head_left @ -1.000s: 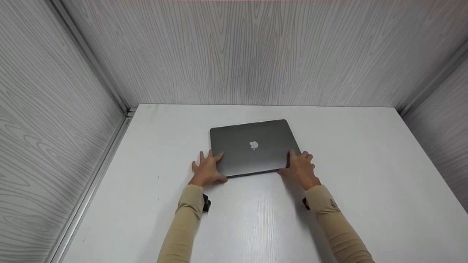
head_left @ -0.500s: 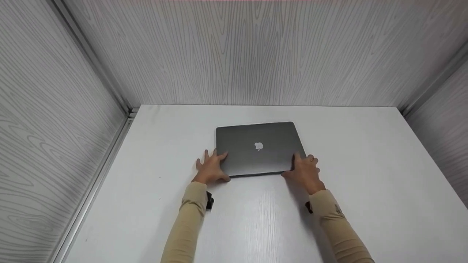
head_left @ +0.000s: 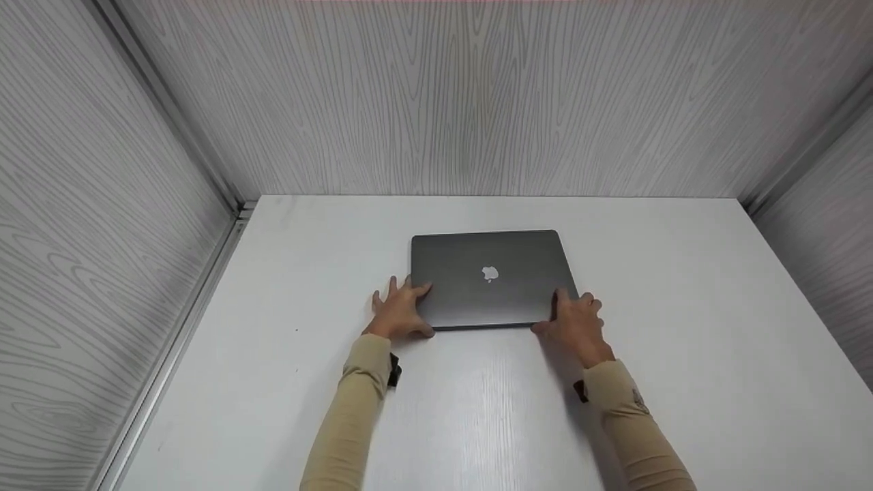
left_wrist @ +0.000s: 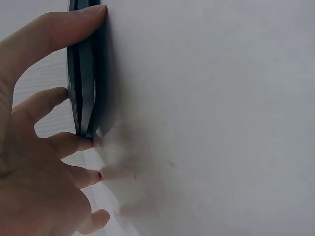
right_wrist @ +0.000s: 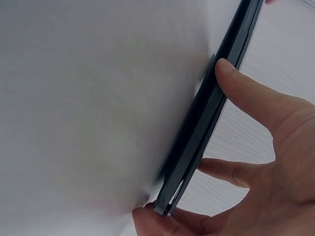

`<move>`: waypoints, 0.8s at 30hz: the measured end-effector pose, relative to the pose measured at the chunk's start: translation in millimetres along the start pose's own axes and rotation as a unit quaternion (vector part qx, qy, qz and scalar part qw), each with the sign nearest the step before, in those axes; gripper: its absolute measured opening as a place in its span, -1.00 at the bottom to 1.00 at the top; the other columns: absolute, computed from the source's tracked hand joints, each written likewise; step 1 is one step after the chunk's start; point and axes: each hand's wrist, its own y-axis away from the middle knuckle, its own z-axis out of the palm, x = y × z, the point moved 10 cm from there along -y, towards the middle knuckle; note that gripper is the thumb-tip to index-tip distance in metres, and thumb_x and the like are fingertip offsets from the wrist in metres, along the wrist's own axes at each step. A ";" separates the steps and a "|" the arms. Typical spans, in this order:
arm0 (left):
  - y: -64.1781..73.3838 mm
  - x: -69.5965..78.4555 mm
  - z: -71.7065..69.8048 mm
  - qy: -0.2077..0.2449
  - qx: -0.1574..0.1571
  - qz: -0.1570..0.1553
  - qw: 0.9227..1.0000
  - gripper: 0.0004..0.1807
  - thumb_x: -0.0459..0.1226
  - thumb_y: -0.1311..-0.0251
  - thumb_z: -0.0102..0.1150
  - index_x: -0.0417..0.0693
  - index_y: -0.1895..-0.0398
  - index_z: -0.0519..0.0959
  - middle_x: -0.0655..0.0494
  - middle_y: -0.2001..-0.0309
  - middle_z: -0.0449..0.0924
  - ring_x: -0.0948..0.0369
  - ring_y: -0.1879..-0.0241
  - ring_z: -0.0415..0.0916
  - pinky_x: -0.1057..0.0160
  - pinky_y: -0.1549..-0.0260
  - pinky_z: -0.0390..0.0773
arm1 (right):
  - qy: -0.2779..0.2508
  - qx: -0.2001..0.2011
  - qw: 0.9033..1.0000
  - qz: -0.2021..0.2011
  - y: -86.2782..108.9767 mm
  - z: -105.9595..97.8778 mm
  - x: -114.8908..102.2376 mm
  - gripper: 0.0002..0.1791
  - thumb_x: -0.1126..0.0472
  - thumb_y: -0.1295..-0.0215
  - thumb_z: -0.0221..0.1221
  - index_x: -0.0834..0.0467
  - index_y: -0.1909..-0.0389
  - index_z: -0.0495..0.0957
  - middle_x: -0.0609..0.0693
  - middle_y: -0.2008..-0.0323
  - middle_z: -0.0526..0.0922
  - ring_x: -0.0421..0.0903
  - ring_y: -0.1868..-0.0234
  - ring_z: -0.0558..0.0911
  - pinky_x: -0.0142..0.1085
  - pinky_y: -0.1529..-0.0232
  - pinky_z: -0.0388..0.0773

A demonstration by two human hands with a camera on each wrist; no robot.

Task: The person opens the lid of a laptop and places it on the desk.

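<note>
A closed dark grey laptop with a pale apple logo lies flat on the white table. My left hand holds its near left corner. The thumb lies against the front edge and the index fingertip touches the lid, while the outer fingers spread beside the left side. At the near right corner my right hand grips the laptop, its thumb on the front edge, index finger on the lid and remaining fingers bent around the right side. Both wrist views show the laptop's thin front edge under the thumbs.
A white tabletop surrounds the laptop. Grey wood-grain panels stand behind it and at both sides. A metal rail runs along the left edge of the table.
The laptop has slid a little to the right and turned slightly clockwise, so its front edge now lies nearly level in the head view. Both hands have moved right with it.
</note>
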 end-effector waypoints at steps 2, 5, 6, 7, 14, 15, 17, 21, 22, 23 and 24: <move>-0.7 1.6 -0.4 0.002 0.000 0.003 1.000 0.01 -0.23 0.17 0.66 -0.02 -0.47 0.41 -0.36 -0.52 0.05 -0.31 -0.54 -0.25 -0.45 -0.35 -0.30 | 0.000 0.001 1.000 0.002 0.7 -0.5 0.8 -0.16 0.06 -0.17 0.47 0.46 -0.28 0.31 0.67 -0.04 0.31 0.57 -0.13 0.34 0.37 0.09 0.49; -2.2 4.2 0.1 0.004 -0.001 0.007 1.000 0.01 -0.24 0.18 0.67 -0.02 -0.47 0.40 -0.37 -0.52 0.05 -0.30 -0.54 -0.25 -0.44 -0.35 -0.31 | -0.003 0.002 1.000 0.006 1.8 -1.3 3.0 -0.15 0.06 -0.18 0.46 0.46 -0.30 0.30 0.68 -0.06 0.30 0.58 -0.17 0.32 0.39 0.05 0.47; -2.6 5.0 0.8 0.005 -0.003 0.008 1.000 0.02 -0.24 0.18 0.67 -0.01 -0.47 0.40 -0.36 -0.53 0.04 -0.29 -0.55 -0.26 -0.44 -0.35 -0.31 | -0.005 0.001 1.000 0.008 2.2 -1.5 3.9 -0.15 0.06 -0.17 0.46 0.45 -0.31 0.30 0.68 -0.07 0.30 0.58 -0.18 0.30 0.39 0.04 0.46; -2.9 5.7 1.6 0.006 -0.005 0.009 1.000 0.02 -0.24 0.18 0.67 -0.01 -0.48 0.40 -0.36 -0.53 0.04 -0.29 -0.55 -0.26 -0.44 -0.36 -0.32 | -0.006 0.000 1.000 0.010 2.6 -1.5 5.2 -0.15 0.06 -0.17 0.46 0.45 -0.31 0.30 0.68 -0.07 0.29 0.59 -0.19 0.30 0.39 0.03 0.45; -8.9 14.4 4.7 -0.001 -0.009 0.023 1.000 0.04 -0.23 0.19 0.69 -0.01 -0.48 0.39 -0.36 -0.53 0.05 -0.30 -0.54 -0.25 -0.43 -0.36 -0.29 | -0.017 -0.010 1.000 0.020 4.4 -4.6 14.7 -0.14 0.06 -0.18 0.44 0.46 -0.32 0.28 0.69 -0.09 0.27 0.59 -0.21 0.27 0.40 0.00 0.42; -10.2 15.6 4.9 -0.004 -0.009 0.025 1.000 0.04 -0.23 0.19 0.69 -0.01 -0.48 0.40 -0.36 -0.52 0.05 -0.31 -0.54 -0.24 -0.44 -0.36 -0.29 | -0.013 -0.010 1.000 0.022 4.6 -5.1 15.8 -0.14 0.05 -0.18 0.44 0.46 -0.31 0.28 0.68 -0.08 0.28 0.59 -0.19 0.28 0.39 0.02 0.43; -12.0 16.9 5.9 -0.010 -0.009 0.027 1.000 0.04 -0.22 0.20 0.70 -0.02 -0.47 0.40 -0.36 -0.52 0.05 -0.33 -0.53 -0.24 -0.45 -0.35 -0.27 | -0.006 -0.009 1.000 0.023 5.3 -5.2 18.0 -0.14 0.04 -0.17 0.44 0.46 -0.30 0.28 0.69 -0.07 0.29 0.60 -0.18 0.30 0.38 0.04 0.45; -10.9 16.6 9.5 -0.017 -0.011 0.026 0.999 0.04 -0.20 0.19 0.69 -0.01 -0.48 0.40 -0.33 -0.54 0.04 -0.33 -0.54 -0.25 -0.46 -0.34 -0.23 | 0.004 -0.001 1.000 0.018 7.3 -4.7 20.1 -0.14 0.04 -0.15 0.46 0.46 -0.28 0.29 0.70 -0.05 0.30 0.61 -0.16 0.32 0.38 0.07 0.47; -9.6 16.4 10.2 -0.018 -0.011 0.024 0.999 0.04 -0.19 0.17 0.69 0.01 -0.48 0.39 -0.31 -0.54 0.03 -0.31 -0.54 -0.26 -0.45 -0.35 -0.23 | 0.004 0.000 1.000 0.015 7.2 -4.7 20.1 -0.14 0.05 -0.14 0.46 0.46 -0.28 0.29 0.71 -0.05 0.30 0.62 -0.16 0.32 0.39 0.07 0.46; -7.8 16.4 10.6 -0.020 -0.012 0.022 0.999 0.03 -0.18 0.16 0.68 0.02 -0.49 0.39 -0.29 -0.55 0.03 -0.29 -0.55 -0.25 -0.45 -0.35 -0.23 | 0.005 0.000 1.000 0.012 6.9 -4.7 19.7 -0.14 0.05 -0.14 0.47 0.46 -0.28 0.29 0.71 -0.05 0.30 0.62 -0.15 0.32 0.39 0.07 0.45; -6.1 16.7 10.8 -0.020 -0.011 0.021 1.000 0.01 -0.18 0.15 0.67 0.02 -0.48 0.39 -0.28 -0.55 0.04 -0.27 -0.55 -0.25 -0.44 -0.35 -0.22 | 0.005 -0.002 1.000 0.011 6.3 -4.7 19.7 -0.13 0.05 -0.13 0.47 0.46 -0.28 0.28 0.71 -0.05 0.30 0.62 -0.15 0.32 0.40 0.06 0.44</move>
